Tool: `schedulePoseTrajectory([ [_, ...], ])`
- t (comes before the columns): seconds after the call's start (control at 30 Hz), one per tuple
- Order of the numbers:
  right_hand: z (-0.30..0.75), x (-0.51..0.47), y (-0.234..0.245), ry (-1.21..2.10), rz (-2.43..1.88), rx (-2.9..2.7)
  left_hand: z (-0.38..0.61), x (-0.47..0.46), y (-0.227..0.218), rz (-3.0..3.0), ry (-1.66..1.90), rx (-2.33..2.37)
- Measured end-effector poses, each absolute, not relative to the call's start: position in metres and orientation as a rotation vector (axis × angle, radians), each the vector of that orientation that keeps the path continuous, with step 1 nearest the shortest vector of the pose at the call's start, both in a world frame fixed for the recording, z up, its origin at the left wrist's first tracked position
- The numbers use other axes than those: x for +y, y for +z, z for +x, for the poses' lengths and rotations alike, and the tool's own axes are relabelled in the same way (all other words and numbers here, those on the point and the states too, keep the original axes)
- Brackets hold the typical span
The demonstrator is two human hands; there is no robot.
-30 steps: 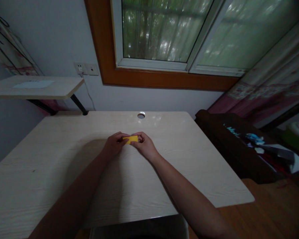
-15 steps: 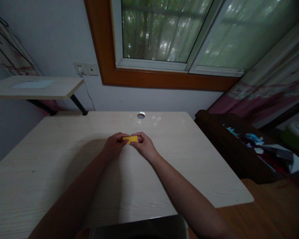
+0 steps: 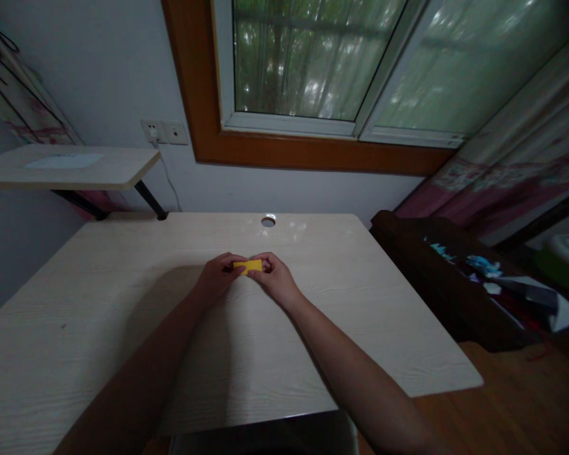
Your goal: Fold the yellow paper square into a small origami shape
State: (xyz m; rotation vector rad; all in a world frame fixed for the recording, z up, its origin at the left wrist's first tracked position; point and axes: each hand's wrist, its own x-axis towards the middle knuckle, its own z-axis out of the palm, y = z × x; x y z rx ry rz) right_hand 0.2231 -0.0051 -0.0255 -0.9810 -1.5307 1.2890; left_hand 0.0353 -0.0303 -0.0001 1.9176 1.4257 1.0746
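Observation:
A small flat yellow rectangle that looks like folded paper (image 3: 248, 265) is held between my two hands, over the far middle of the pale wooden desk (image 3: 284, 341). My left hand (image 3: 217, 273) pinches its left end, with the thumb on the near face. On the other end, the fingers and thumb of my right hand (image 3: 275, 276) are closed. Both thumbs lie close together near the lower edge of the yellow paper, and the other fingers are partly hidden behind it.
A raised shelf (image 3: 133, 174) on black legs stands at the desk's back left, with a white sheet (image 3: 64, 161) on top. Behind my hands is a round cable hole (image 3: 268, 221). Right of the desk, a dark wooden cabinet (image 3: 427, 272) carries assorted items. A window (image 3: 308, 63) is above.

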Motion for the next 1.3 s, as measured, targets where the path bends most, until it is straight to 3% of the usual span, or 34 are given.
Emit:
schedulePoseTrajectory([
  [1.3,0.2227,-0.0048,-0.0248,1.321,-0.950,-1.494,0.0349,-0.0295,-0.0021,1.930,1.073,1.426],
])
